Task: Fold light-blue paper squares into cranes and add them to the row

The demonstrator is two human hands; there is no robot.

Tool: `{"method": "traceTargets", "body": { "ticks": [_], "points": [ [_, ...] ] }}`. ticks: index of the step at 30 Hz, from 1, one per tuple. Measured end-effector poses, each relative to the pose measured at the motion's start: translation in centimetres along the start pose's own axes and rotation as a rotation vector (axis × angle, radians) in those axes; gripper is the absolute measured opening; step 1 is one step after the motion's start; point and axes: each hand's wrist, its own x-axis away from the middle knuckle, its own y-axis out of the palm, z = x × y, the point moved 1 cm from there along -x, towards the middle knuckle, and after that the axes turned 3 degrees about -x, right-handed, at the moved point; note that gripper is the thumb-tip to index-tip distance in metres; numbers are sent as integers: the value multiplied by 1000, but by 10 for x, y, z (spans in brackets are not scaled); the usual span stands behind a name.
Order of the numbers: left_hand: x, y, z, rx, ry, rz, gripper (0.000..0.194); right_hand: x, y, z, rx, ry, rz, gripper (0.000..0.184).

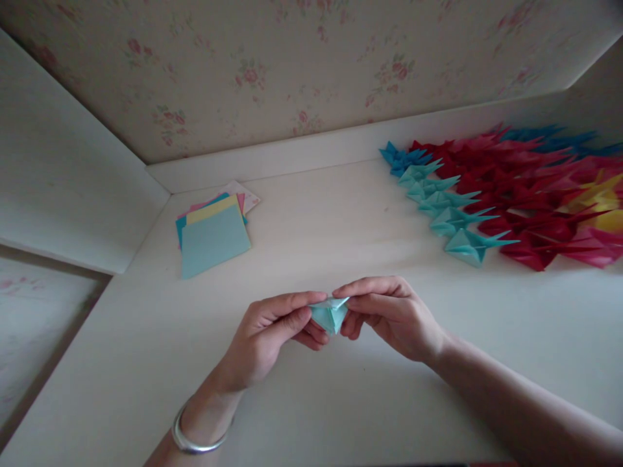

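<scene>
A small folded piece of light turquoise origami paper (pixel 329 316) is between my two hands, above the white table. My left hand (pixel 272 327) is closed on its left side, the thumb in front and the index finger along the top edge. On the right side, my right hand (pixel 389 311) pinches it, with index finger and thumb near the top corner. The paper comes to a point at the bottom. Part of it is hidden behind my fingers. A silver bangle (pixel 197 446) is around my left wrist.
A stack of square paper sheets (pixel 217 237), light blue on top, lies at the left. Five-odd would be several: turquoise folded paper cranes (pixel 468 246) stand in a row at the right, beside many red cranes (pixel 535 243). Blue cranes (pixel 402 157) sit near the wall ledge.
</scene>
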Motion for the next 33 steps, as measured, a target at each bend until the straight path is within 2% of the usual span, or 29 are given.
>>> {"method": "traceTargets", "body": {
  "ticks": [7, 11, 14, 18, 20, 24, 28, 30, 33],
  "points": [
    [1, -3, -2, 69, -75, -28, 17, 3, 0, 0, -7, -23, -9, 9],
    [2, -2, -2, -28, 9, -9, 25, 4, 1, 0, 56, -84, -37, 12],
    [0, 0, -2, -228, 162, 88, 19, 5, 5, 1, 128, -121, -51, 20],
    [-2, 3, 0, -655, 375, 228, 13, 4, 9, 2, 277, -139, -42, 19],
    [-3, 5, -1, -779, 415, 263, 14, 4, 7, 4, 386, -159, -2, 21],
    [-3, 9, -6, -900, 371, 234, 19, 4, 5, 8, 645, -271, 83, 25],
    [-3, 13, -10, -1076, 398, 265, 22, 5, 6, 11, 794, -301, 86, 27],
    [-4, 13, -9, -1071, 356, 275, 23, 5, 7, 12, 855, -306, 72, 28],
    [-5, 15, -8, -982, 267, 226, 26, 6, 9, 13, 881, -314, 36, 28]
  ]
}}
